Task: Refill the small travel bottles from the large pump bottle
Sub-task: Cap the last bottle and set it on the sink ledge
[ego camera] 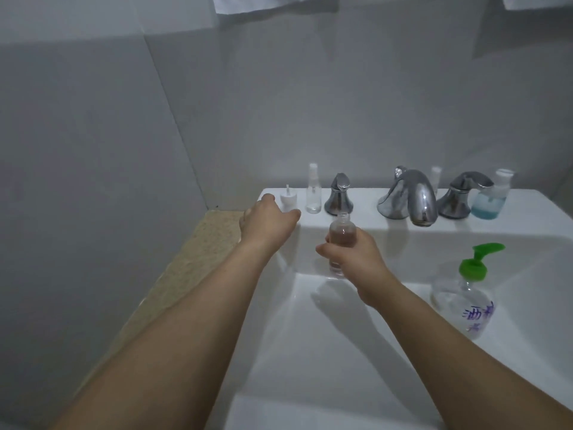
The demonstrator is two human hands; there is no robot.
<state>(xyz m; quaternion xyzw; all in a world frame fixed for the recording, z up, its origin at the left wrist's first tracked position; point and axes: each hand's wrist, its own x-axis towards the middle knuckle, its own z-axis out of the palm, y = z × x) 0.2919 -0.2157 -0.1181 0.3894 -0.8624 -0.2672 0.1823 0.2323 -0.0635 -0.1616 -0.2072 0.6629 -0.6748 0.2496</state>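
My right hand [350, 259] grips a small clear travel bottle [341, 231] with no cap, held upright over the sink basin. My left hand [268, 220] reaches onto the back ledge, its fingers around a white spray cap [287, 198] that stands there. A second small clear spray bottle [313, 190] with its cap on stands just right of that cap. The large clear pump bottle [465, 296] with a green pump head stands on the sink's right rim, apart from both hands.
The white sink [356, 352] has a chrome spout [409, 193] and two chrome handles [339, 195] [459, 193] along the back ledge. A bottle of blue liquid [490, 200] stands at far right. A speckled counter [192, 259] lies left of the sink.
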